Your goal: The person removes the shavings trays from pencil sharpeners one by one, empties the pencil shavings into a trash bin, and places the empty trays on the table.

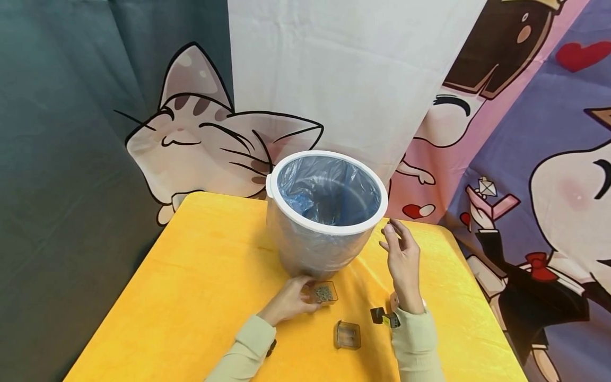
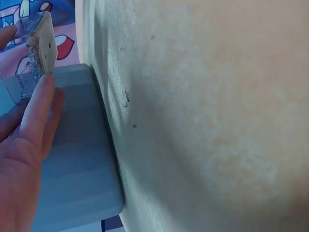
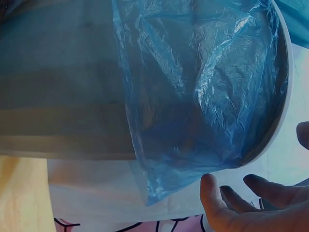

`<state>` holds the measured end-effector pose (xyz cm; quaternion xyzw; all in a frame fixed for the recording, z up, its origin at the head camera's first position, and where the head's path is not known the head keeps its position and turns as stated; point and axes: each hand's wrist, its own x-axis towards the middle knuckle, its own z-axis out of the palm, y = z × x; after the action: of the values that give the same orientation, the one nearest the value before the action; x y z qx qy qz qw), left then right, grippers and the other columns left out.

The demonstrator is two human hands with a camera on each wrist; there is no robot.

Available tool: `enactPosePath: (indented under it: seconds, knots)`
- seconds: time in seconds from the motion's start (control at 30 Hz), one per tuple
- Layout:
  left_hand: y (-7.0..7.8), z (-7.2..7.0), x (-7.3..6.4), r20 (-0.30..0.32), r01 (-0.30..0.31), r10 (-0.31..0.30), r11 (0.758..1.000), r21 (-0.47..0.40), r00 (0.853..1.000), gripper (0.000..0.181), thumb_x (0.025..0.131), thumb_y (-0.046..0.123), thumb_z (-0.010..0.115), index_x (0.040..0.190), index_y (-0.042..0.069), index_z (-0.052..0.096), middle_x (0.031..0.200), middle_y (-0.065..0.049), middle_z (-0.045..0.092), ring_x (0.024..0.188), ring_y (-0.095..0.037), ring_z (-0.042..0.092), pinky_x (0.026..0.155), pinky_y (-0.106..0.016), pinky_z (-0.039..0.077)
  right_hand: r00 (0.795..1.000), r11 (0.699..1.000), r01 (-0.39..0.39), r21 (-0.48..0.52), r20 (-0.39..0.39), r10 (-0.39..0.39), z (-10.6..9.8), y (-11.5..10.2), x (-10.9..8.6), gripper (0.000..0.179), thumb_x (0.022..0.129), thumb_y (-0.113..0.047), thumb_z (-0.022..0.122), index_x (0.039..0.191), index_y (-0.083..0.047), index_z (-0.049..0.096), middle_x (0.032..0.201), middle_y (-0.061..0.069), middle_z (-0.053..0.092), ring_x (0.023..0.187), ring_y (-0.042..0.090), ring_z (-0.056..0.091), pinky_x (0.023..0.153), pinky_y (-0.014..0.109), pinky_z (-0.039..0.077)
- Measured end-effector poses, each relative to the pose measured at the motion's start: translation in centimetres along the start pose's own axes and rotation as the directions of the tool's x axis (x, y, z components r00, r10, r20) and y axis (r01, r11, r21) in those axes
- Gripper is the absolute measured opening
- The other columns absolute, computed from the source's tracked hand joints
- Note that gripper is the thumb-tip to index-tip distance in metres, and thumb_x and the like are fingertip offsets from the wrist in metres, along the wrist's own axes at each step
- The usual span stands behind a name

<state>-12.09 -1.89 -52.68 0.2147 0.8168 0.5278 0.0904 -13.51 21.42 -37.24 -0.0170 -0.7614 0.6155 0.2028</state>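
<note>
My left hand [image 1: 292, 300] grips a small clear plastic box [image 1: 324, 293] by its side, in front of the bin's base. Greyish-green dried bits lie in this box. In the left wrist view the box [image 2: 41, 48] sits between thumb and fingers, raised over the cloth. A tall pale trash bin [image 1: 310, 254] with a white rim [image 1: 329, 229] stands behind it, lined with a blue plastic bag [image 3: 203, 92]. Beside the rim on the right, my right hand [image 1: 404, 260] hangs with loosely bent fingers and holds nothing. Its fingertips [image 3: 208, 183] are near the bag's folded-over edge.
A second clear box [image 1: 348, 336], with no bits visible in it, rests on the yellow tablecloth [image 1: 205, 276] nearer to me. Cloth backdrops with a cartoon cat [image 1: 200, 138] and cartoon figures rise behind the table. A small black device [image 1: 384, 317] is at my right wrist.
</note>
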Motion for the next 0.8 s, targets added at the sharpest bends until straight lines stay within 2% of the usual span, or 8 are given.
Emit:
enactPosePath:
  seconds: [0.13,0.37,0.57,0.7,0.8]
  knots:
    - [0.2,-0.3,-0.1,0.009,0.006,-0.006,1.000,0.020,1.000,0.069,0.069,0.018,0.080,0.126,-0.003,0.047,0.115,-0.015,0.053,0.098,-0.026,0.059,0.077,-0.022,0.053,1.000,1.000,-0.001,0.013,0.019,0.000,0.2,0.0,0.3,0.047,0.092,-0.038,0.053,0.131,-0.013,0.051,0.127,0.007,0.051,0.112,0.023,0.052,0.081,0.016,0.050]
    - [0.4,-0.8,-0.4,0.020,0.013,-0.014,0.999,0.043,1.000,0.070,0.069,0.023,0.079,0.126,-0.004,0.047,0.114,-0.014,0.054,0.095,-0.025,0.060,0.076,-0.020,0.052,0.997,0.999,-0.034,0.038,0.066,0.032,0.6,0.1,0.7,0.050,0.093,-0.041,0.049,0.135,-0.014,0.046,0.133,0.005,0.048,0.115,0.022,0.052,0.091,0.037,0.047]
    - [-0.3,-1.0,-0.9,0.008,0.016,-0.017,1.000,0.019,1.000,0.068,0.070,0.018,0.078,0.128,-0.001,0.046,0.115,-0.013,0.054,0.100,-0.026,0.057,0.078,-0.024,0.052,0.991,0.999,-0.043,-0.009,0.127,0.044,1.1,0.4,0.9,0.055,0.094,-0.044,0.044,0.139,-0.012,0.040,0.134,0.005,0.047,0.118,0.019,0.049,0.094,0.040,0.045]
    - [-0.8,-1.1,-1.3,0.002,0.011,-0.011,1.000,0.007,1.000,0.068,0.071,0.015,0.078,0.129,0.002,0.045,0.117,-0.011,0.053,0.103,-0.025,0.055,0.080,-0.024,0.052,0.990,0.999,-0.023,0.024,0.140,0.020,1.4,0.4,1.0,0.053,0.095,-0.043,0.042,0.137,-0.011,0.043,0.131,0.007,0.050,0.118,0.019,0.049,0.095,0.044,0.043]
    - [-1.1,-1.2,-1.6,0.000,0.015,-0.015,1.000,-0.002,1.000,0.068,0.072,0.016,0.078,0.129,0.000,0.045,0.116,-0.012,0.053,0.102,-0.025,0.056,0.080,-0.023,0.052,0.989,0.998,-0.013,0.057,0.145,0.005,1.6,0.4,1.0,0.051,0.096,-0.042,0.041,0.135,-0.010,0.045,0.129,0.010,0.051,0.116,0.018,0.049,0.095,0.044,0.044]
